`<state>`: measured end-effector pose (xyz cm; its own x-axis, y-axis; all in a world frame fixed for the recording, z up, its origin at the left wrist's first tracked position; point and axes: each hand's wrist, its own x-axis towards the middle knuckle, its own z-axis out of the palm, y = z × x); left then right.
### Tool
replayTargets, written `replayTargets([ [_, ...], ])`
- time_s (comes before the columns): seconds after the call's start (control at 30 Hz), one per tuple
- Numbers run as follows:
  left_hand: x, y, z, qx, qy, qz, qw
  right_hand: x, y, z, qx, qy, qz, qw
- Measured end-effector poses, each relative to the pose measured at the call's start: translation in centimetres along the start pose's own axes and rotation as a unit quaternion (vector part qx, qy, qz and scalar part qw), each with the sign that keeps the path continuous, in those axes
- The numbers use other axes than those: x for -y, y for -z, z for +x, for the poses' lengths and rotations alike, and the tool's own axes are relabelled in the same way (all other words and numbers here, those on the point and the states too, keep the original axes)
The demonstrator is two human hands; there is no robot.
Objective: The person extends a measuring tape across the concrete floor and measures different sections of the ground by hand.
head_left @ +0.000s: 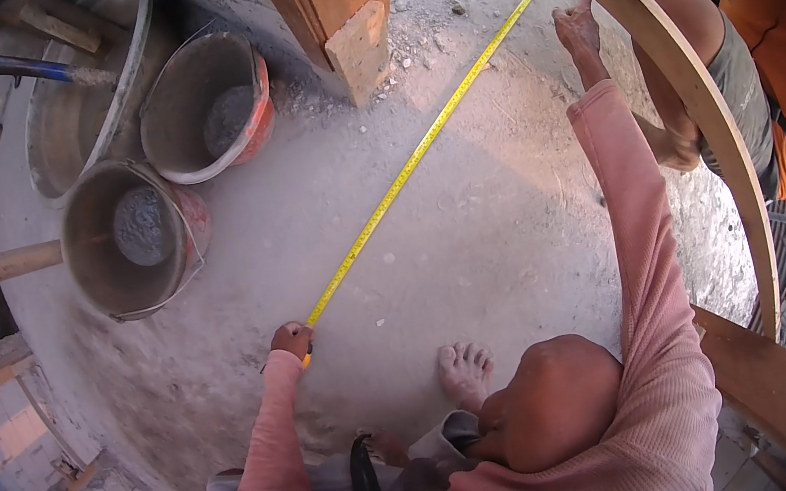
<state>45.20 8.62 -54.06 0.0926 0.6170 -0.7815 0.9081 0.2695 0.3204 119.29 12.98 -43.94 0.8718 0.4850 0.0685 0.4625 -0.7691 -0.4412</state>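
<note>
My left hand [292, 340] is closed around the case of a tape measure, its fingers wrapped over it near the floor. From it the yellow tape blade [412, 164] runs out diagonally across the dusty concrete floor to the upper right, past the foot of a wooden post. My right hand [576, 27] is raised at the upper right, to the right of the blade and apart from it. Its fingers are curled in, and whatever they may hold is too small to make out.
Two buckets [206, 107] [133, 238] with grey residue stand left, beside a large tub [94, 117]. The wooden post [329, 3] rises at the top. A curved wooden beam [692, 83] arcs on the right; beyond it crouches another person [771, 42] in orange.
</note>
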Motion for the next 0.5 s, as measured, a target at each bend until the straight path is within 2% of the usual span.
replayTargets([
  [0.17,0.6,-0.2,0.3,0.005,-0.011,0.02,1.0,-1.0,-0.8,2.9,-0.058,0.062,-0.06,0.995],
  [0.23,0.0,0.0,-0.1,0.005,-0.004,-0.011,1.0,-0.7,-0.6,2.8,-0.092,0.098,-0.065,0.989],
  [0.43,-1.2,0.3,-0.7,-0.001,0.0,-0.002,1.0,-1.5,0.2,5.2,-0.124,0.099,-0.118,0.98],
  [0.5,-1.0,0.3,-0.5,0.0,0.004,-0.005,1.0,-1.8,0.0,5.1,-0.086,0.107,-0.08,0.987],
])
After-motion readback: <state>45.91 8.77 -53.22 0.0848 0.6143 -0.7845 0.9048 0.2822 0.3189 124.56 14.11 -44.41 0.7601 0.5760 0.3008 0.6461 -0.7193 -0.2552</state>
